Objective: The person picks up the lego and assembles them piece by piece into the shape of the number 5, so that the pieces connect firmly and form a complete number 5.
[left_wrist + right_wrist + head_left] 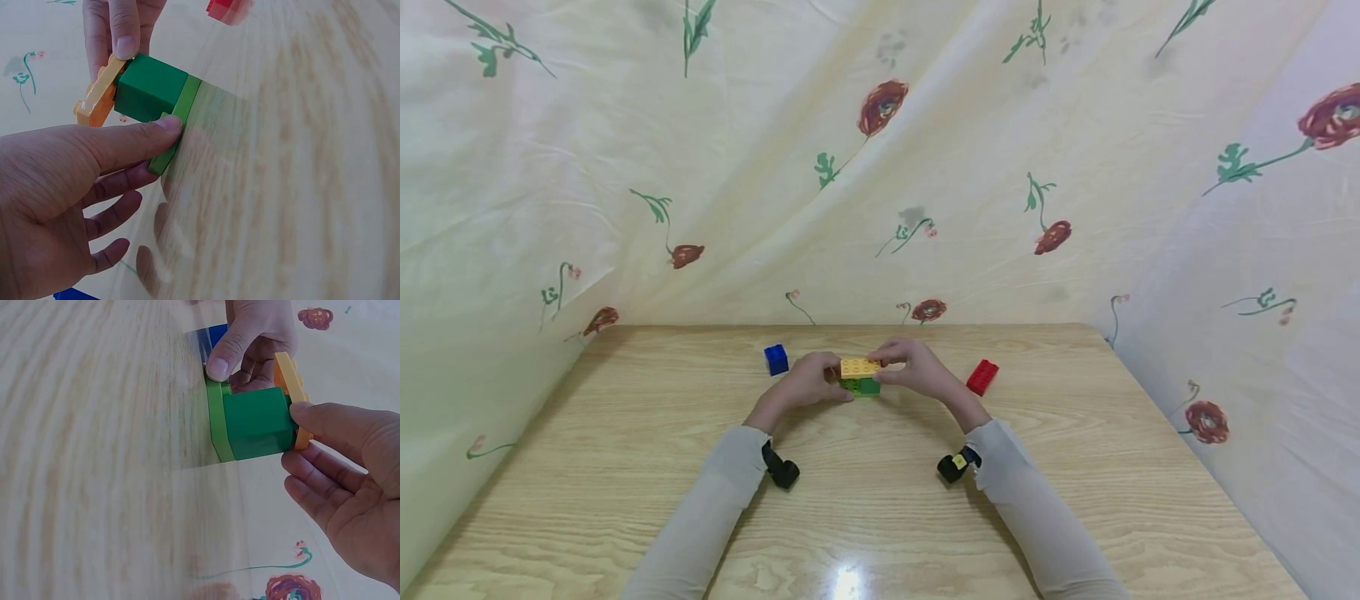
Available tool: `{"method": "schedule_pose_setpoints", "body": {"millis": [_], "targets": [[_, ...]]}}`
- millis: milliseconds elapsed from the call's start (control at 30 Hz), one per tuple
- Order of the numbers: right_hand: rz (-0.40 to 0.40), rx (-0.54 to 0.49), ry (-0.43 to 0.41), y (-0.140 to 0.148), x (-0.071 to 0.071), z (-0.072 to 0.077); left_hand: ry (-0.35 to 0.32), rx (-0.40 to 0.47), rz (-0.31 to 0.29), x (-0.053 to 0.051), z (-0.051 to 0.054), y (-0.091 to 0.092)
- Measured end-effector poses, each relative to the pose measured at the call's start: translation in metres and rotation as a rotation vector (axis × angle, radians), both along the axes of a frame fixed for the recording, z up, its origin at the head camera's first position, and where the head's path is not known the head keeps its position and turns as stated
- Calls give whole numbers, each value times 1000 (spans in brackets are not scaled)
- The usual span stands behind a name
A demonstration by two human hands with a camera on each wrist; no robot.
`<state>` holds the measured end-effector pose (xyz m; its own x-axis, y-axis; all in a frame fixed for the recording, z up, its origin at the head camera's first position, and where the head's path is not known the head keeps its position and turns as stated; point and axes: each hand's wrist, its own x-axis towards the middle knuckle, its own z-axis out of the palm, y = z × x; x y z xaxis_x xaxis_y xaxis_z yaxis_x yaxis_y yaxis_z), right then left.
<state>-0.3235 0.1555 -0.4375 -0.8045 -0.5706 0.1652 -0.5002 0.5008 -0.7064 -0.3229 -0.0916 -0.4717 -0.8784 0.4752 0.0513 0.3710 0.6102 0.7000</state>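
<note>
A light green plate [187,100] lies on the table with a dark green block [259,423] standing on its right part. Over the block is an orange-yellow plate [860,368], slightly tilted in the right wrist view and overhanging toward the left. The left hand [808,381] pinches the left end of the light green plate, its thumb on top. The right hand [917,371] pinches the right end of the yellow plate between thumb and fingers. Whether the yellow plate is fully seated on the block, I cannot tell.
A blue block [777,360] stands left of the left hand. A red brick [982,377] lies right of the right hand. Behind the wooden table [865,500] hangs a flowered cloth [760,167], which also runs along both sides.
</note>
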Motion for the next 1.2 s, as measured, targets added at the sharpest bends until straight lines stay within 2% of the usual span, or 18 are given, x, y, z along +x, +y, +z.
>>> {"method": "schedule_pose_setpoints", "body": {"millis": [467,1200], "targets": [[-10,-42,-57,2,-1,-2,-5,-9,5,1,1,0],[-2,3,-15,0,-1,-1,-2,-2,0,-1,-1,0]]}}
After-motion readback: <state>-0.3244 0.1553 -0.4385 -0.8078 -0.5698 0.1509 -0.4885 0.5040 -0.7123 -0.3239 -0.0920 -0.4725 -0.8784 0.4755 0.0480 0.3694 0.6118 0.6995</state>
